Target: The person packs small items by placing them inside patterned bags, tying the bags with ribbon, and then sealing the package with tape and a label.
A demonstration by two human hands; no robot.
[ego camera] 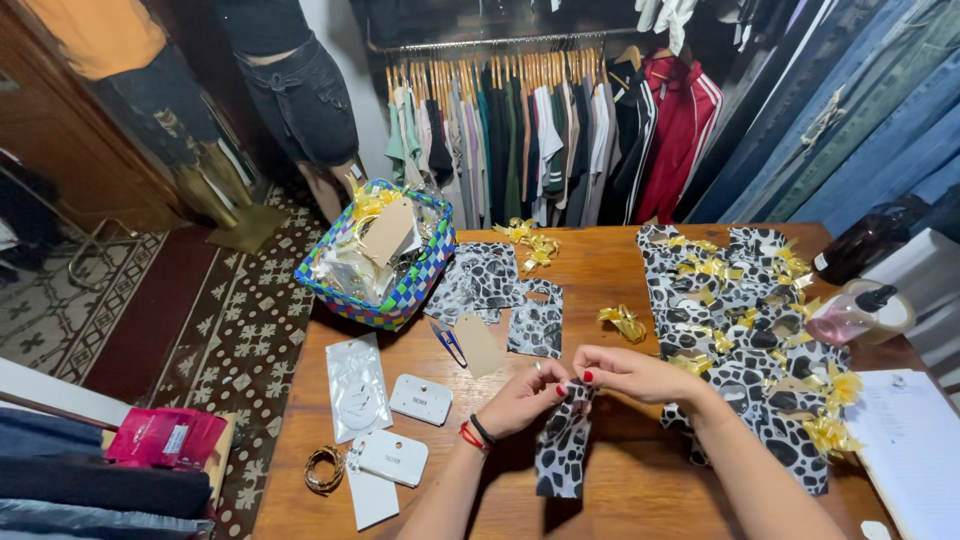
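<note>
Low in the middle of the frame, both hands meet at the top edge of a small black-and-white patterned bag [563, 445]. The left hand [524, 397], with red and black bands at the wrist, pinches the bag's upper left corner; the right hand [632, 372], nails painted red, grips the upper right, so the bag hangs from the fingers just above the wooden table [600, 290].

Right of the hands lies a wide heap of the same patterned bags [735, 330], many topped with yellow ribbon bows [712, 267]. A single loose yellow bow [623, 321] sits just above the right hand. Above the left hand are a few flat patterned bags [500, 290], a tan paper tag [480, 345] and small blue scissors [449, 342]. Further left lie white cards [421, 399], a clear packet [357, 387] and a coil of brown cord [324, 469].

A blue, green and white woven basket [400, 290] stands at the table's upper left corner. At the far right are a pink pump bottle [850, 315] and a sheet of paper [912, 450]. A rack of hanging clothes [540, 140] fills the top of the frame.
</note>
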